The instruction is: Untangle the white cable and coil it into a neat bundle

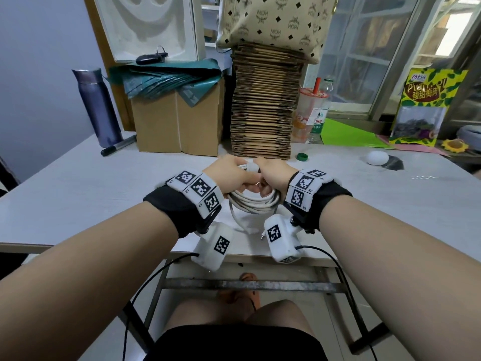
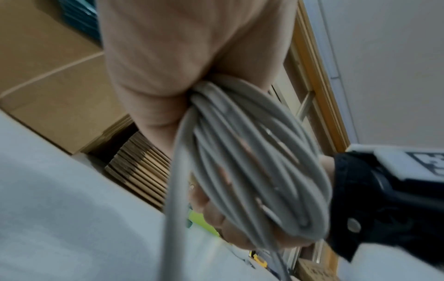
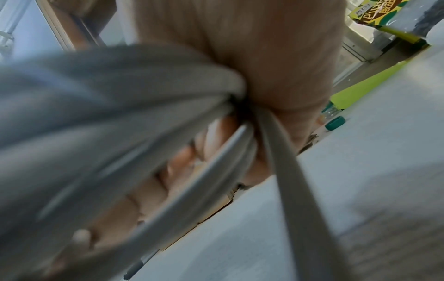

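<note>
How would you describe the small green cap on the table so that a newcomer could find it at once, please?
Start at the tall stack of flat cardboard at the back of the white table. Just right of its base, in front of the drink cup, lies the green cap: the only small, round, dark green thing there.

Just behind the grip, a tall stack of cardboard [image 1: 264,100] and a brown box [image 1: 179,121] block the way. Left and right of it, the white table [image 1: 78,188] lies open. A small green cap [image 1: 302,156] sits behind and to the right.

At the back of the table [image 1: 78,183] stand a purple flask [image 1: 97,108], a cardboard box [image 1: 177,121] and stacked flat cartons [image 1: 265,100] — a green cap [image 1: 302,157] lies near.
</note>
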Tool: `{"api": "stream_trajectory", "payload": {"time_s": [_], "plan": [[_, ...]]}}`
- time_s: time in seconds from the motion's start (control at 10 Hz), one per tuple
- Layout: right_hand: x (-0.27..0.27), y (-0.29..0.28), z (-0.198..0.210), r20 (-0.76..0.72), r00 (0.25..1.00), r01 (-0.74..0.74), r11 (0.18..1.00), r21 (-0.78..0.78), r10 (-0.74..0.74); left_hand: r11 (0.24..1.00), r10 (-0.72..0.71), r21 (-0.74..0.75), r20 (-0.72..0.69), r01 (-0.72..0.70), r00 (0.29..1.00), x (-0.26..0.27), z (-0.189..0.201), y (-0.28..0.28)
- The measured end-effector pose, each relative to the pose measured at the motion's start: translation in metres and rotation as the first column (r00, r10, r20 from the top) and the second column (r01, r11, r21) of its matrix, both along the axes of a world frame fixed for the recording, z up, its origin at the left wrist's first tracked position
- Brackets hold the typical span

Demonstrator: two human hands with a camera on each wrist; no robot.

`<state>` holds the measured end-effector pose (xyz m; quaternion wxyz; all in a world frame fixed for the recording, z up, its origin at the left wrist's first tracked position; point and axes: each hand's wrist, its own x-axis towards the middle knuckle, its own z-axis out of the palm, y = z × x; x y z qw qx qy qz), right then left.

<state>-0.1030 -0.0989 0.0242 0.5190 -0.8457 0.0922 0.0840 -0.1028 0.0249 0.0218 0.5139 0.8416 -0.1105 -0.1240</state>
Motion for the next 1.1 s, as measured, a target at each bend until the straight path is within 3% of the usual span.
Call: {"api": "stream_trajectory", "payload": {"time_s": [0.1,0.2,0.3,0.4,0.5,0.6,0.7,0.9,1.0,1.1], "plan": [[-0.002,-0.005,-0.006,-0.076,0.997,-0.02,0.996,-0.086,0.013,0.954,0.016,0.298,0.015,-0.02,1.0,-0.007,0.005,-0.008],[-0.003,-0.012,-0.015,-0.138,0.99,-0.055,0.995,-0.087,0.042,0.836,0.011,0.549,-0.008,-0.005,1.0,-0.011,0.016,-0.015],[-0.015,-0.021,-0.013,-0.251,0.961,-0.045,0.961,0.272,0.116,0.853,0.06,0.522,-0.068,-0.016,0.996,-0.001,0.015,-0.004],[-0.023,-0.031,-0.01,-0.251,0.942,-0.104,0.907,0.409,0.221,0.913,0.124,0.401,-0.086,-0.08,0.989,0.005,0.007,0.012],[-0.026,-0.029,-0.012,-0.275,0.941,-0.136,0.966,0.222,0.196,0.963,0.108,0.259,-0.136,-0.069,0.985,0.001,-0.001,0.012],[-0.023,-0.025,-0.018,-0.211,0.972,-0.106,0.994,0.005,0.104,0.962,0.09,0.263,-0.074,-0.068,0.993,-0.003,-0.002,0.007],[-0.022,-0.028,-0.021,-0.165,0.986,-0.03,0.999,-0.013,0.027,0.92,0.063,0.389,-0.034,-0.045,0.997,-0.002,-0.003,0.008],[-0.01,-0.034,-0.027,-0.119,0.992,-0.053,0.989,-0.14,0.036,0.923,0.049,0.386,-0.129,0.004,0.99,-0.001,-0.003,0.014],[-0.002,-0.03,-0.022,-0.05,0.999,-0.004,0.985,-0.171,-0.005,0.972,0.138,0.208,-0.115,-0.112,0.984,0.001,0.007,0.013],[0.005,-0.023,-0.013,0.056,0.995,0.09,0.991,-0.101,-0.085,0.944,0.292,-0.148,-0.038,-0.294,0.956,0.005,0.011,0.01]]}}
